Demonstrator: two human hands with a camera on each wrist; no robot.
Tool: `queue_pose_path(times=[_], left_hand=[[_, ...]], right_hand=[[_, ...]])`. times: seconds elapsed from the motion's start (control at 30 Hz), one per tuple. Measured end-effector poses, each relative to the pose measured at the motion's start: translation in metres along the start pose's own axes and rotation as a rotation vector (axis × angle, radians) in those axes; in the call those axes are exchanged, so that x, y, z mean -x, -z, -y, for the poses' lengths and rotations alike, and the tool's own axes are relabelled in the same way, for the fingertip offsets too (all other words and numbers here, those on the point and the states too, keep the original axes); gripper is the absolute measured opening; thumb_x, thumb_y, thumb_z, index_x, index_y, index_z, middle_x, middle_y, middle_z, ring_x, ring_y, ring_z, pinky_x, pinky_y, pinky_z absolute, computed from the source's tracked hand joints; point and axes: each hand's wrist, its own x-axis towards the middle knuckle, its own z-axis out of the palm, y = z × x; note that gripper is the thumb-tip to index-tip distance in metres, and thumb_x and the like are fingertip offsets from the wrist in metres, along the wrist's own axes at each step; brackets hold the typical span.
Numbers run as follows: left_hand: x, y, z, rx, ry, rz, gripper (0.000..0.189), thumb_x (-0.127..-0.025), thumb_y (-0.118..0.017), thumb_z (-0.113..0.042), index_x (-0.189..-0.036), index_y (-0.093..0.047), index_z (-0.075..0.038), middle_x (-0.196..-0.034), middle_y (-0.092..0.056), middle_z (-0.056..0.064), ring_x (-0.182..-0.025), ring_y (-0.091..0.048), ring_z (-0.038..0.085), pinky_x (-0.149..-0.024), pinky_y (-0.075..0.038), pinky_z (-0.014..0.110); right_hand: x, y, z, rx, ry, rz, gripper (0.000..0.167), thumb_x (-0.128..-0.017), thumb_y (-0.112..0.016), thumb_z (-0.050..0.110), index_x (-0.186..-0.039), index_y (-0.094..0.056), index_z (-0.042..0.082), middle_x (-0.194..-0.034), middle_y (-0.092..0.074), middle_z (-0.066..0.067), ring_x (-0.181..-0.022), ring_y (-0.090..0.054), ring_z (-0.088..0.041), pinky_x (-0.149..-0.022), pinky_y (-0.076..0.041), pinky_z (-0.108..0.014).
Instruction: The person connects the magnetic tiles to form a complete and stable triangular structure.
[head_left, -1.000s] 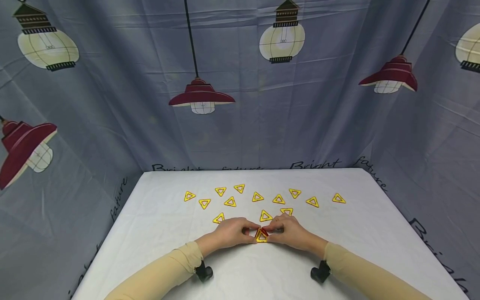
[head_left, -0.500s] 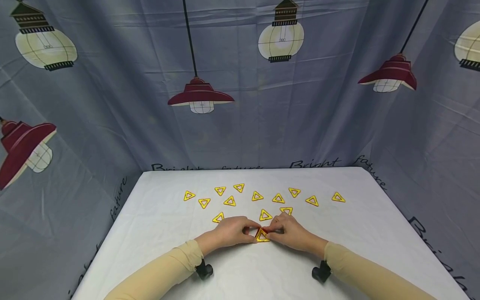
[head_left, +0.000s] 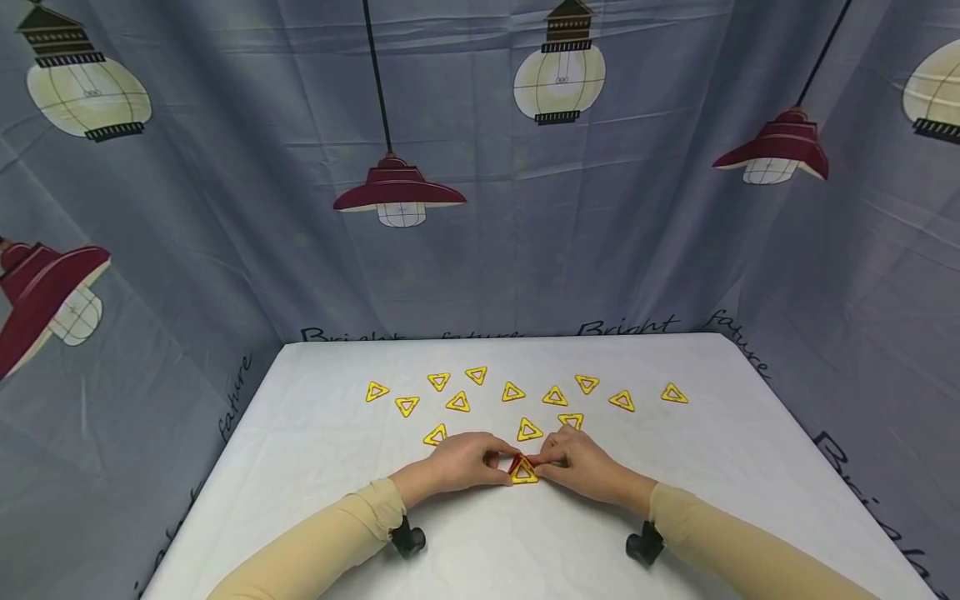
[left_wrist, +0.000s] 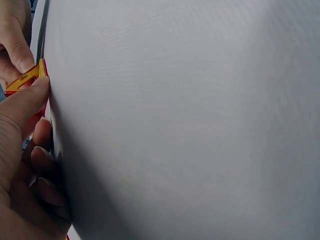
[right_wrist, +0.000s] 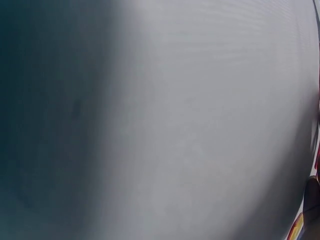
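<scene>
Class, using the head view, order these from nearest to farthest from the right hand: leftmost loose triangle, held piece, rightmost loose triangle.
1. Held piece: at the right hand's fingertips, on its left.
2. Rightmost loose triangle: beyond, to its right.
3. Leftmost loose triangle: beyond, far left.

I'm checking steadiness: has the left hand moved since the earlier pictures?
No: the left hand shows no clear shift either way against the table in the head view.

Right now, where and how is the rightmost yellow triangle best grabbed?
Probably by its outer edges, pinched from above by the right hand once free: the triangle lies flat on the white table, its slim rim around an open middle.
</scene>
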Motion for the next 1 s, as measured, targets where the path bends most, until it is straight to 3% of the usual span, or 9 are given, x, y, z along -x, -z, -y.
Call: queue_pose_path(times=[0.2,0.47,0.77,1.0], left_hand=[[-0.0024,-0.0025,0.0037,0.038,0.007,0.003,0.043,-0.086,-0.083,-0.041,-0.127,-0.074,-0.029,-0.075,-0.057,-0.015,-0.064,-0.048,0.0,-0.057,-0.036,0.021],[-0.0012,-0.0012,0.0038,0.006,-0.028,0.004,0.044,-0.087,-0.082,-0.041,-0.128,-0.072,-0.03,-0.076,-0.056,-0.016,-0.063,-0.047,0.0,-0.057,-0.036,0.021],[0.0017,-0.0009,0.0019,-0.01,-0.043,-0.002,0.044,-0.089,-0.08,-0.043,-0.129,-0.071,-0.029,-0.078,-0.056,-0.016,-0.065,-0.048,-0.001,-0.058,-0.037,0.02],[0.002,-0.002,0.002,-0.004,-0.045,-0.009,0.044,-0.088,-0.08,-0.043,-0.128,-0.071,-0.027,-0.078,-0.057,-0.015,-0.066,-0.049,-0.001,-0.058,-0.038,0.019]], right_hand=[[-0.0006,0.0008,0.0014,0.018,0.019,0.0,0.024,-0.092,-0.078,0.032,-0.116,-0.08,0.029,-0.085,-0.056,0.025,-0.086,-0.043,-0.007,-0.074,-0.036,-0.029],[-0.0006,0.0011,0.0018,0.018,0.028,-0.016,0.024,-0.092,-0.078,0.034,-0.115,-0.081,0.028,-0.085,-0.056,0.024,-0.083,-0.043,-0.007,-0.072,-0.036,-0.028],[0.0031,0.0005,0.0042,0.126,0.035,-0.021,0.034,-0.085,-0.085,0.037,-0.117,-0.08,0.026,-0.086,-0.054,0.024,-0.083,-0.042,-0.006,-0.069,-0.037,-0.026],[0.004,-0.0018,0.0046,0.134,0.018,-0.057,0.027,-0.086,-0.084,0.034,-0.112,-0.082,0.026,-0.085,-0.054,0.025,-0.084,-0.043,-0.005,-0.07,-0.038,-0.024]])
